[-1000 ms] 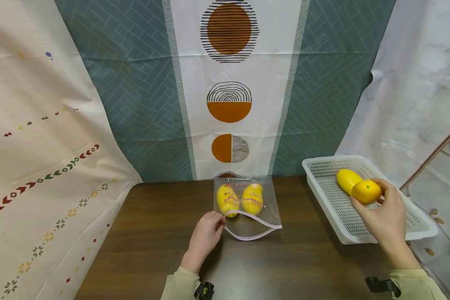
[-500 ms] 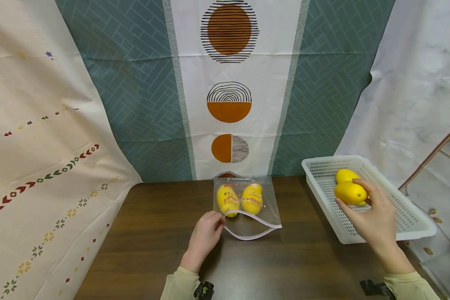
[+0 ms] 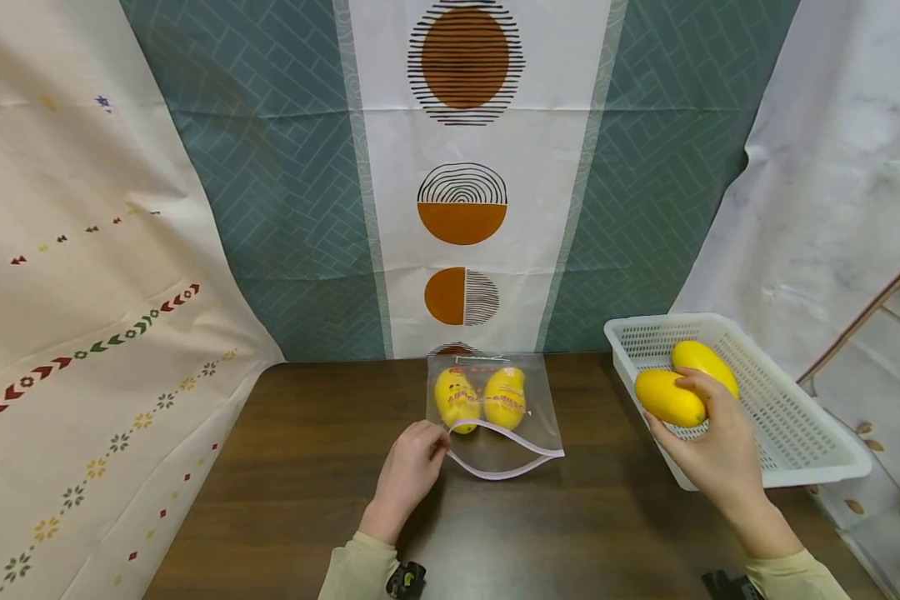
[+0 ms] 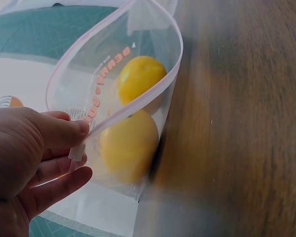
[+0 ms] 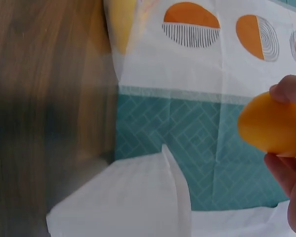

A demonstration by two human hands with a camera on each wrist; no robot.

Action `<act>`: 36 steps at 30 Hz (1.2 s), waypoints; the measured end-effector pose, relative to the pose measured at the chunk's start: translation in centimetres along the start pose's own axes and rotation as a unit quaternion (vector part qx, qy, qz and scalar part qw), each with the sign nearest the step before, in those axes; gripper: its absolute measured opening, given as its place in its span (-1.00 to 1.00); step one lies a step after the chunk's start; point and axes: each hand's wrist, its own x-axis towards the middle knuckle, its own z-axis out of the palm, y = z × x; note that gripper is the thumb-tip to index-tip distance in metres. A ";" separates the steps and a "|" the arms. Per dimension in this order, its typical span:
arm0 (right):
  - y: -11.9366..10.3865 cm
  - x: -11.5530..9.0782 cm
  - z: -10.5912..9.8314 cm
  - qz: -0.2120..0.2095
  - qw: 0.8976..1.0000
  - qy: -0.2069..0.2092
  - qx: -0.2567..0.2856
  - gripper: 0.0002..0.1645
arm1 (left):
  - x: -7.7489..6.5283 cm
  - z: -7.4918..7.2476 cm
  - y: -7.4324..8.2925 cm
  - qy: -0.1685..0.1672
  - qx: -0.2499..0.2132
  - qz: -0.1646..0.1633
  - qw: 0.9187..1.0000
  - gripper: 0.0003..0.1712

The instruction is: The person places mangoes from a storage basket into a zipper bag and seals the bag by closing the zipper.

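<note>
My left hand (image 3: 411, 471) pinches the left corner of a clear zip bag (image 3: 543, 400) by its pinkish zip edge. The bag lies on the table, its mouth gaping toward me. Two yellow mangoes, a left one (image 3: 456, 396) and a right one (image 3: 505, 398), show through the plastic. In the left wrist view the thumb and fingers (image 4: 64, 131) hold the bag's edge near a small slider (image 4: 77, 152). My right hand (image 3: 720, 450) grips another mango (image 3: 669, 397) above the left side of a white basket (image 3: 832, 467); its fingers partly cover the fruit.
One more mango (image 3: 705, 367) lies in the basket behind my right hand. The basket stands at the right of the dark wooden table (image 3: 307, 467). A patterned cloth (image 3: 465, 133) hangs along the back edge, with light cloths at both sides.
My right hand has carried its mango leftward across the basket, away from the mango lying there. The left hand and the bag stay nearly as they were.
</note>
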 end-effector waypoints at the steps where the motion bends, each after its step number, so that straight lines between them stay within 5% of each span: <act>1: 0.0 -0.1 0.2 -0.012 1.000 -0.006 0.005 -0.18 | 0.0 0.0 0.0 0.000 0.000 0.001 1.000 -0.71; 9: -1.0 -0.6 1.8 -0.078 0.997 -0.030 0.004 -0.16 | 0.1 0.1 0.0 0.013 0.002 0.014 1.000 -0.70; 18: -3.1 -1.8 3.5 -0.132 0.987 -0.079 0.040 -0.35 | 0.1 0.0 0.1 0.005 0.002 0.008 1.000 -0.71; 36: -6.4 -3.4 6.5 -0.275 0.946 -0.161 0.054 -0.50 | 0.0 0.0 0.3 0.008 0.006 0.011 1.000 -0.72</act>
